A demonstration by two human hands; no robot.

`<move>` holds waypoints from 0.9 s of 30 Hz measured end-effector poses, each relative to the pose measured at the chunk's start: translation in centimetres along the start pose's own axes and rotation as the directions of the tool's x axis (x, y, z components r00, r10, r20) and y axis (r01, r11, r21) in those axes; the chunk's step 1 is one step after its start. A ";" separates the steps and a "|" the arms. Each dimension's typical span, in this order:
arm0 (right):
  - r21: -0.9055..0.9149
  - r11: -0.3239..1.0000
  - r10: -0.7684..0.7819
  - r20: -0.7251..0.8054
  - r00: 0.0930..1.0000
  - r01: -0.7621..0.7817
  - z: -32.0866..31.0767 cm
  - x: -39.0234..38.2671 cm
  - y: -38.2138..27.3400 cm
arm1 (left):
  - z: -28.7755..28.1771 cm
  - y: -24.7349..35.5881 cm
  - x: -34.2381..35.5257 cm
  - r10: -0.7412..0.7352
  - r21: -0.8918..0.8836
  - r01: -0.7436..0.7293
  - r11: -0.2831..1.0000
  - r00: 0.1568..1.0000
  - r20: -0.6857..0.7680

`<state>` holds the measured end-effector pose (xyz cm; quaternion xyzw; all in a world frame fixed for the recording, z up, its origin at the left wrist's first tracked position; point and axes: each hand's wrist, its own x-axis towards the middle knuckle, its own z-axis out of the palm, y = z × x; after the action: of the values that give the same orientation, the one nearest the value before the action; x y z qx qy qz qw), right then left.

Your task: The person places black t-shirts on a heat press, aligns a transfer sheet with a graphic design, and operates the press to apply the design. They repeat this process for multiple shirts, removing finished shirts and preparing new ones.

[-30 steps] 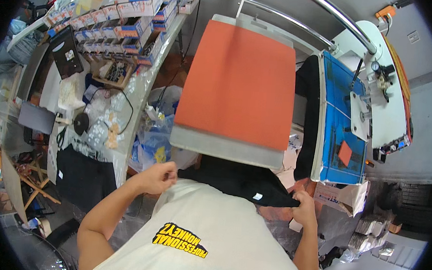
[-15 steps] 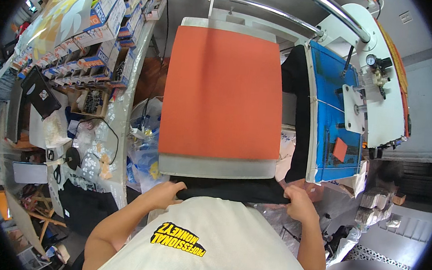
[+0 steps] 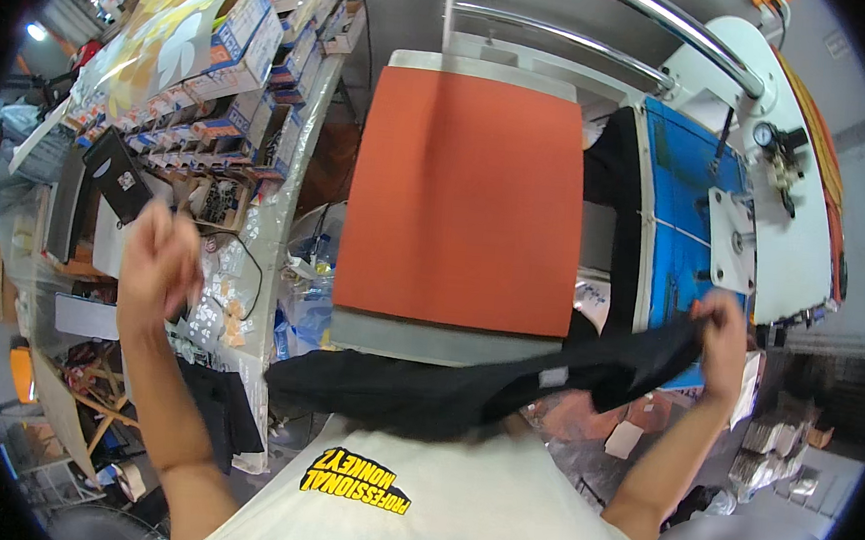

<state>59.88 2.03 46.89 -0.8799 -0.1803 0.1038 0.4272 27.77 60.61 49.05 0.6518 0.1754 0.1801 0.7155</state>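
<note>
A black garment [image 3: 424,390] hangs across my front, below the near edge of the orange press pad [image 3: 462,202]. A small pale label shows on it. My right hand [image 3: 723,341], raised beside the blue platen, is closed on the garment's right end, which slants up toward it. My left hand [image 3: 160,259] is lifted over the cluttered table at the left, apart from the garment. Motion smears its fingers, so their closure is unclear. The garment's left end droops freely near the pad's lower left corner.
Right of the pad lies a blue platen [image 3: 681,157], with black cloth [image 3: 628,234] along its left side. A white press head [image 3: 807,226] with a gauge stands beyond, under metal rails [image 3: 560,30]. Left, small boxes [image 3: 242,121] and a cable crowd a table.
Both hands have risen and spread outward. The left has come away from the black garment and swung over the table. The right has drawn its end up and right.
</note>
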 end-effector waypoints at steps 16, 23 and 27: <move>0.080 0.996 0.036 0.095 0.995 -0.043 -0.2 -3.6 -2.4 | 11.9 -20.0 -8.1 -0.070 0.480 0.023 0.877 0.994 0.079; -0.131 0.990 -0.052 0.053 0.997 0.059 -3.6 -3.8 -5.3 | 4.1 -1.1 -7.1 0.318 0.841 -0.139 0.523 0.947 -0.041; -0.342 0.907 -0.273 -0.031 0.961 0.247 1.6 10.6 -8.6 | 6.5 0.0 10.4 0.517 0.937 -0.171 0.304 0.856 -0.012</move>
<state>67.06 12.41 52.36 -0.9111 -0.2940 -0.0209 0.2883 40.00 59.99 49.48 0.9183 0.2091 0.3047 0.1422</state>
